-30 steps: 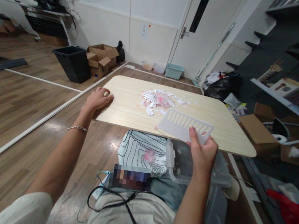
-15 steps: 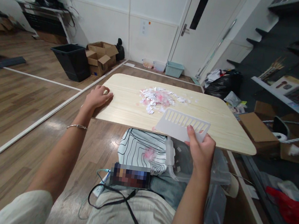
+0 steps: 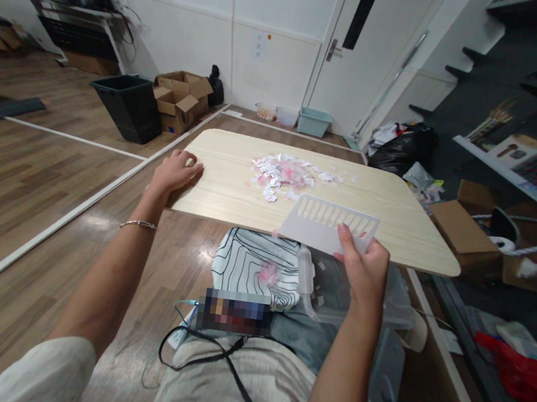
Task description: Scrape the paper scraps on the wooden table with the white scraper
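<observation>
My right hand (image 3: 362,259) grips a white slotted plastic panel (image 3: 309,229), thumb on top near its right end. The panel is tilted over the front edge of a pale wood-grain tabletop (image 3: 395,218), with its row of slots facing away from me. Beyond it, towards the middle of the tabletop, lies a loose heap of torn white paper scraps (image 3: 276,174) mixed with pink fluff. At the left edge of the tabletop, my left hand (image 3: 178,171) is closed on the rim with curled fingers; its thumb is partly hidden.
Below the front edge are a line-patterned cloth (image 3: 255,262) with a pink tuft and a clear plastic bin (image 3: 331,288) holding a few scraps. A black bin (image 3: 129,110) and cardboard boxes (image 3: 183,101) stand left, an open carton (image 3: 463,226) right.
</observation>
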`<action>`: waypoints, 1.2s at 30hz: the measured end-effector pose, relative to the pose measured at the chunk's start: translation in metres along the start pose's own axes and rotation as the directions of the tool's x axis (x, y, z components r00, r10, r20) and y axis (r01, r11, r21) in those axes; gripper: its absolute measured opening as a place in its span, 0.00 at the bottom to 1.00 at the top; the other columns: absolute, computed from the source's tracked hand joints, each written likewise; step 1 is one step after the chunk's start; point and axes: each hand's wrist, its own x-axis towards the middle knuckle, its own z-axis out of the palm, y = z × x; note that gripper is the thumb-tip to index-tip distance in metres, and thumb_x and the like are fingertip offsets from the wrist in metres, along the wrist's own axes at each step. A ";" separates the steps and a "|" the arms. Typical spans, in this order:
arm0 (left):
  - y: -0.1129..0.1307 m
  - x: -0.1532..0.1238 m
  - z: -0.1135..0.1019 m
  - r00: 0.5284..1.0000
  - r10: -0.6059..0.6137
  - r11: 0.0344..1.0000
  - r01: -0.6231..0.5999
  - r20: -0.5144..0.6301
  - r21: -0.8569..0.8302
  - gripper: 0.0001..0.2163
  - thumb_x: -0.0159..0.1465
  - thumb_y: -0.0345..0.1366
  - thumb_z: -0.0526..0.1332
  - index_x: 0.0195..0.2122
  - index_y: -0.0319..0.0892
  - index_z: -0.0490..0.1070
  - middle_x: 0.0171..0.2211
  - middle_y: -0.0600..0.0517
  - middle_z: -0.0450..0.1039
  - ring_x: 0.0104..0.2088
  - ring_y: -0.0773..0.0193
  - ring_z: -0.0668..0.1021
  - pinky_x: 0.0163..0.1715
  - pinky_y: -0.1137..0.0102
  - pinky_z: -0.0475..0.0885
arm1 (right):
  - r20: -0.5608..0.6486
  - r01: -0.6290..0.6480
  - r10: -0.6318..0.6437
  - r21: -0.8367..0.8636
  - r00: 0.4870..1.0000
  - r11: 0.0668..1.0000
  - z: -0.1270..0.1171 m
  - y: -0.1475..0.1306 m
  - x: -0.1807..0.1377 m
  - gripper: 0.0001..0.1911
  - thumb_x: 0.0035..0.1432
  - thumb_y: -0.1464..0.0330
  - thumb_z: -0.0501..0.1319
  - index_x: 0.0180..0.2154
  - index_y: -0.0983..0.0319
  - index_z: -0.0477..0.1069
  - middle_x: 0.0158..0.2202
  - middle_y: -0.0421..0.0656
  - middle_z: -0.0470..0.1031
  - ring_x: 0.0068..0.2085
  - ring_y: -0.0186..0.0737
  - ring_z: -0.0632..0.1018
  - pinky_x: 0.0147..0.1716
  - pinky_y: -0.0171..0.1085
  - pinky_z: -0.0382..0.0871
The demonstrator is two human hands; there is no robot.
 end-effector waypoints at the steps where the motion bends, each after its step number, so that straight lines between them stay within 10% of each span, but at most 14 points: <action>1: 0.000 0.000 0.000 1.000 0.000 1.000 0.000 -0.003 -0.003 0.24 0.75 0.58 0.60 0.63 0.51 0.83 0.72 0.37 0.75 0.72 0.31 0.80 0.71 0.43 0.77 | -0.004 -0.003 0.003 -0.002 1.000 1.000 0.000 0.000 0.000 0.40 0.43 0.33 0.81 0.41 0.61 0.85 0.35 0.50 0.88 0.35 0.54 0.87 0.28 0.49 0.89; 36: 0.000 -0.001 -0.001 1.000 0.016 1.000 -0.016 -0.011 0.020 0.25 0.77 0.56 0.59 0.64 0.47 0.82 0.72 0.35 0.77 0.71 0.31 0.82 0.70 0.42 0.77 | -0.051 0.027 -0.024 0.072 0.998 0.997 0.001 0.005 0.002 0.39 0.45 0.33 0.83 0.39 0.57 0.79 0.33 0.47 0.85 0.36 0.54 0.88 0.29 0.48 0.90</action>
